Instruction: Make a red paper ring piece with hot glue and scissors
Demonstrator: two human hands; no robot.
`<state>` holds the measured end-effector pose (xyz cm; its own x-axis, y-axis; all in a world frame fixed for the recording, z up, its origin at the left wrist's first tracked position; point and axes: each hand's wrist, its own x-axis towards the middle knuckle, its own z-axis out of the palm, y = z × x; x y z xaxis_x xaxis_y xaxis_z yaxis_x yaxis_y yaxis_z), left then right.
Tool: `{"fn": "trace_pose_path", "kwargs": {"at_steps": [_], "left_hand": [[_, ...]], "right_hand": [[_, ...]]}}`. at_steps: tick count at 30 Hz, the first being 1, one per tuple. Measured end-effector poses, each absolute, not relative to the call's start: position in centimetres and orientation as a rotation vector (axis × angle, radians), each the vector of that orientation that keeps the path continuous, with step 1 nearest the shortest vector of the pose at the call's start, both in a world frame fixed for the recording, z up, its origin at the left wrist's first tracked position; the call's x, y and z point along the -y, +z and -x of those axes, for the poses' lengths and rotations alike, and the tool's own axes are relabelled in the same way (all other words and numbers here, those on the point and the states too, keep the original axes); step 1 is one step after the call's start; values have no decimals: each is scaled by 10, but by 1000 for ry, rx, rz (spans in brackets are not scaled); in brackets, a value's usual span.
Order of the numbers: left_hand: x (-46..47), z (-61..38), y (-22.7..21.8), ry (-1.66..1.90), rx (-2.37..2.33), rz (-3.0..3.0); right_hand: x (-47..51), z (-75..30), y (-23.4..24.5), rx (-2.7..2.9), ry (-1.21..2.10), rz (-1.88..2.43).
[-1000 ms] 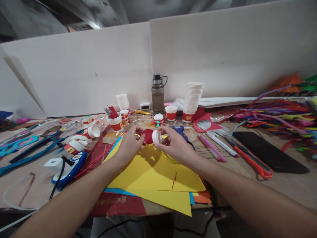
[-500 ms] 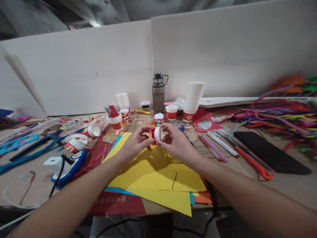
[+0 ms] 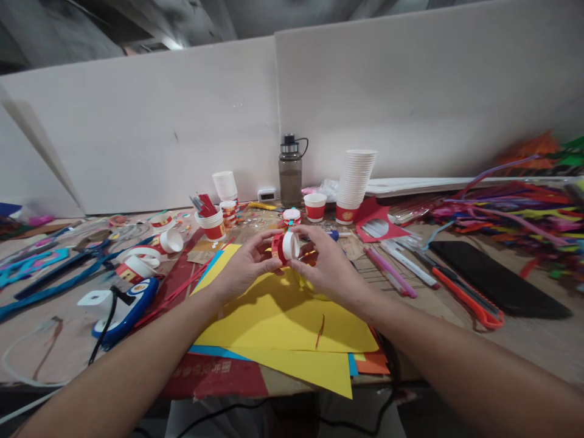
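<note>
Between my two hands is a small red-and-white paper cup piece [image 3: 291, 246], tipped on its side with its round white end turned to the right. My left hand [image 3: 249, 264] pinches its red side with thumb and fingers. On the white end, the fingers of my right hand [image 3: 322, 261] are closed, the thumb underneath. Both hands are above a sheet of yellow paper [image 3: 274, 325]. Just beyond my fingertips stands a small decorated red-and-white cup piece [image 3: 292, 215]. A yellow round thing [image 3: 314, 294] is partly hidden under my right hand.
At the back stand a water bottle [image 3: 291, 173], a tall stack of paper cups [image 3: 357, 179] and a single cup [image 3: 314, 208]. To the right lie pens [image 3: 390, 272], an orange utility knife [image 3: 474, 299] and a black phone [image 3: 497, 278]. A blue-and-white power strip [image 3: 132, 313] lies left.
The cup piece has turned slightly in my fingers, showing more of its red side. Both hands keep hold of it. The whole view has shifted a little.
</note>
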<state>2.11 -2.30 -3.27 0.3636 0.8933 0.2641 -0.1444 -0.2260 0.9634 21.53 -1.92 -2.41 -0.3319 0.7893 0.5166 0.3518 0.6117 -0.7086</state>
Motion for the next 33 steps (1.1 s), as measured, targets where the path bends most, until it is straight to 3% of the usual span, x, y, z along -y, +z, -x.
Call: {"fn": "trace_pose_path", "kwargs": {"at_steps": [33], "left_hand": [[19, -15, -31, 1139, -747, -1507]], "right_hand": [[19, -217, -19, 1946, 611, 884]]}}
